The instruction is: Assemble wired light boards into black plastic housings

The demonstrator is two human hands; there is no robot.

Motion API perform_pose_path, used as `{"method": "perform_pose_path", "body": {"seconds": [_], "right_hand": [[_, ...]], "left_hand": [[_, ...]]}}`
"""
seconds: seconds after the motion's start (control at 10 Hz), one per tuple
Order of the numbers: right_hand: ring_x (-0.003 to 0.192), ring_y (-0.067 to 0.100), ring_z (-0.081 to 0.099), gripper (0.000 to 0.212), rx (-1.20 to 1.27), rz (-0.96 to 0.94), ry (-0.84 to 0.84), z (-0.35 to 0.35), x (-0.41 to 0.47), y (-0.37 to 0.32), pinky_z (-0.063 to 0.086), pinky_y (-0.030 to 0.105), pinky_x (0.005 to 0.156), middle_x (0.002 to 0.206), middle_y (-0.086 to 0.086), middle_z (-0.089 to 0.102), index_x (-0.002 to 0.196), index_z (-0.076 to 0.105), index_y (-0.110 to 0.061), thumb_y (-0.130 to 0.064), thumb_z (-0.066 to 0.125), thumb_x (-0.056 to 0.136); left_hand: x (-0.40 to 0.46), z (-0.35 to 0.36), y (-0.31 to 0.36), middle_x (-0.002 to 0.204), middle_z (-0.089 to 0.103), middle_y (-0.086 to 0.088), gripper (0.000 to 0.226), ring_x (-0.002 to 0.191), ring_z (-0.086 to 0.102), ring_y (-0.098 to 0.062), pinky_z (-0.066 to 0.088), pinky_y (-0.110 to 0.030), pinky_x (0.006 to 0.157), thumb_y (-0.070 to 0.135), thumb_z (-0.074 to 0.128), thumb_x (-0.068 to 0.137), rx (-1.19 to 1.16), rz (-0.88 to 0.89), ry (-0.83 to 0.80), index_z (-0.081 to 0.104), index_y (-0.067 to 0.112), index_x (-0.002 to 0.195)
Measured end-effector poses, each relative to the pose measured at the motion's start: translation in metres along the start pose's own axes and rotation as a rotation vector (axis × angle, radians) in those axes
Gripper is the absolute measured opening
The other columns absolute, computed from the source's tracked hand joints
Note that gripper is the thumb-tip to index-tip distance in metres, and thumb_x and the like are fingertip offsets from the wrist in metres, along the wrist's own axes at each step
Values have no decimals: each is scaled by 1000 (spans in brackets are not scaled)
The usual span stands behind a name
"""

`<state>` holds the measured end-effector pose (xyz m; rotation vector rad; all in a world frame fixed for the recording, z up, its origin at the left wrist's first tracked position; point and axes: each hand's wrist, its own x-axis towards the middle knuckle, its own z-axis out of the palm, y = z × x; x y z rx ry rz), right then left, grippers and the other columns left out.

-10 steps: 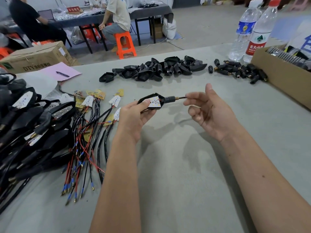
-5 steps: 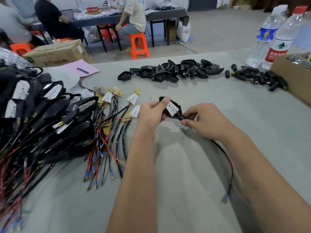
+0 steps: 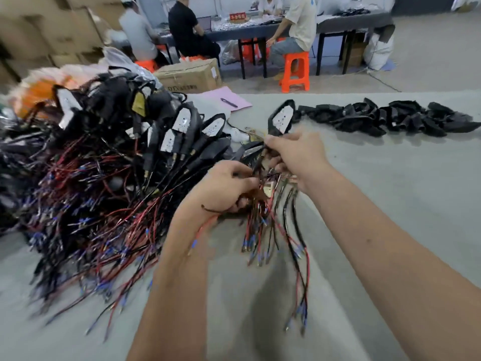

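Right hand (image 3: 291, 155) grips a black housing (image 3: 279, 121) with white dotted board, centre frame; left hand (image 3: 223, 188) clutches red-black wires (image 3: 263, 220).

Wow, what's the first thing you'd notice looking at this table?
The huge tangled pile of finished lights on the left, black housings with white boards and red and black wires spilling toward the table's near edge. In the middle, the right hand holds one assembled light up by its stem, while the left hand grips a bunch of loose wired boards. A row of empty black housings lies at the far right.
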<state>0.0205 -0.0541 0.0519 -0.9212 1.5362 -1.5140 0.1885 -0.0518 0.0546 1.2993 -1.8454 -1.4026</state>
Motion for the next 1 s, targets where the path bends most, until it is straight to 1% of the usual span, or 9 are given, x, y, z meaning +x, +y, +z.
{"method": "perform_pose_path", "body": {"seconds": [0.2,0.3,0.4,0.5,0.6,0.7,0.8,0.9,1.0], "right_hand": [[39,15,63,27,-134,-160,-21,102,-1,-29,48,23,40,60,14,70,85,68,0,-23,82,87],[77,21,67,55,-432,-278,86,121,9,-28,54,37,67,91,7,67,118,52,-5,-29,87,83],[120,31,51,72,-811,-571,152,125,14,-12,49,43,92,132,12,53,139,43,-9,-38,81,86],[137,32,37,48,-980,-660,-7,124,22,-3,41,46,104,142,9,51,141,57,-21,-47,57,101],[147,32,29,40,-1062,-609,-78,120,26,-2,28,52,115,138,10,58,138,61,-31,-47,41,107],[154,35,9,38,-1204,-524,-122,119,27,-13,14,63,119,154,14,42,133,62,-38,-51,38,106],[155,38,-3,45,-1158,-413,-274,112,22,-25,14,65,120,170,12,11,145,49,-48,-60,41,103],[154,35,8,52,-1040,-482,-278,84,7,-28,20,57,120,169,8,20,153,40,-45,-54,48,103],[134,17,50,40,-640,-568,-103,32,-15,-23,35,32,112,144,1,61,140,63,-24,-34,61,101]], "left_hand": [[-34,-98,-44,66,74,-5,12,36,47,-7,40,-19,38,9,70,95,178,-115,327,65,13,85],[-41,-123,-62,65,74,2,17,52,56,-13,49,-31,58,14,73,94,371,-161,494,71,21,79],[-45,-128,-66,64,74,11,17,63,57,-8,41,-28,61,22,74,94,393,-211,571,74,27,78],[-49,-134,-64,71,75,7,17,73,61,-13,45,-31,68,21,76,93,365,-304,589,77,24,76],[-53,-139,-54,93,77,-5,8,104,64,-24,48,-42,97,17,80,89,307,-411,603,80,10,85],[-55,-136,-43,112,73,-15,37,111,62,-31,46,-47,107,26,82,87,385,-557,544,72,3,114],[-54,-122,-27,125,66,-15,48,117,57,-37,49,-49,99,39,87,80,562,-545,596,69,14,117],[-41,-87,-2,140,53,-18,57,137,37,-42,36,-56,111,51,86,76,638,-424,700,63,25,122],[-26,-36,29,145,44,-19,54,139,29,-42,27,-55,116,57,80,78,692,-301,770,63,30,122]]}}
